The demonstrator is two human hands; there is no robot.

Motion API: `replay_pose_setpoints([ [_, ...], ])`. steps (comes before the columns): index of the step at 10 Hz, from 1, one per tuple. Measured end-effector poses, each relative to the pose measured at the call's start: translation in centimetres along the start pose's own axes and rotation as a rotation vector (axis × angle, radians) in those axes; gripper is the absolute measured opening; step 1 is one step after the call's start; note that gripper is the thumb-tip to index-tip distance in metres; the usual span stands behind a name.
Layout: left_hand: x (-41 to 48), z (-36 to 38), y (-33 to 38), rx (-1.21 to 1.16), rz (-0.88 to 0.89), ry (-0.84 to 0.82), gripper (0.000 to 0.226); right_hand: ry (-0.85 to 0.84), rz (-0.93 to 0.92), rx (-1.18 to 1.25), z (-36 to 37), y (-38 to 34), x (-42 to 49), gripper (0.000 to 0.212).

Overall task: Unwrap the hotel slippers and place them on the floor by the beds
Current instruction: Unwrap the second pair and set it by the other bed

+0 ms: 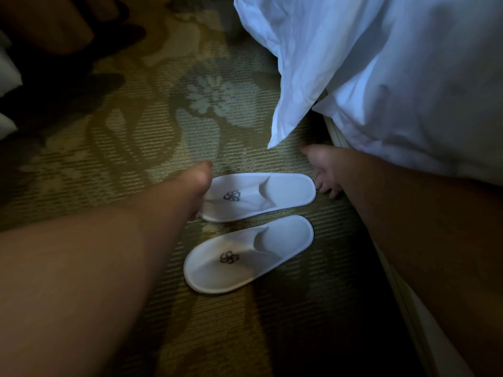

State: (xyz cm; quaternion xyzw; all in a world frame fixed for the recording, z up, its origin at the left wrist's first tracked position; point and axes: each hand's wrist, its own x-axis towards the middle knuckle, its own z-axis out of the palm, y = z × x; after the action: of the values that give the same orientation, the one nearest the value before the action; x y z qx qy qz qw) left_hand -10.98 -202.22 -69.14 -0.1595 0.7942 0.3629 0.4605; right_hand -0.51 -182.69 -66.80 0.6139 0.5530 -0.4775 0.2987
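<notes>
I'm looking down at both hotel slippers lying unwrapped on the patterned carpet (130, 137), parallel and close together without touching. Both are sitting just beside the bed, whose white duvet (381, 77) is hanging down on my right. I'm seeing no wrapper anywhere in view.

The far slipper (261, 195) is the one I'm working on, and the coming move is turning on its long axis. It is running left to right across my view, with the logo-marked toe at the left and the open heel at the right, towards the bed. My two hands are bracketing it end to end.

My left hand (197, 186) is covering the toe end and touching it. I'm seeing this hand from behind the wrist and its fingers are hiding underneath, so I cannot tell whether they are gripping the toe or only resting on it.

My right hand (324, 170) is sitting just off the heel. Its thumb (309, 151) is spreading well away and its fingers (328, 189) are curling loosely at the heel's rim, either brushing it or just short of it. Nothing is being pinched there.

The near slipper (250, 254) is lying free between my forearms, with neither hand on it.

I'm judging the placing as nearly done. What's remaining looks like a small squaring nudge along that axis, with the left hand better placed to give it.
</notes>
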Motion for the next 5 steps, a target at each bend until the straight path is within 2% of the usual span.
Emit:
replay_pose_setpoints([
  [1,0.7,-0.1,-0.4,0.013,0.040,-0.021,0.055,0.003,-0.005,0.001,-0.1,-0.2,-0.1,0.096],
  [2,0.7,-0.3,-0.6,0.079,0.068,0.060,0.040,0.008,-0.085,0.020,-0.2,0.5,0.5,0.079],
  [3,-0.2,-1.1,-1.4,0.102,0.072,0.111,0.049,0.038,-0.141,0.038,-0.4,1.7,1.4,0.069],
  [4,-0.8,-2.6,-3.0,0.345,0.092,0.048,0.046,-0.110,0.050,-0.113,-0.8,2.5,1.2,0.095],
  [5,-2.6,-3.9,-4.0,0.520,0.005,-0.043,0.071,-0.201,0.126,-0.214,-0.9,2.7,1.5,0.107],
])
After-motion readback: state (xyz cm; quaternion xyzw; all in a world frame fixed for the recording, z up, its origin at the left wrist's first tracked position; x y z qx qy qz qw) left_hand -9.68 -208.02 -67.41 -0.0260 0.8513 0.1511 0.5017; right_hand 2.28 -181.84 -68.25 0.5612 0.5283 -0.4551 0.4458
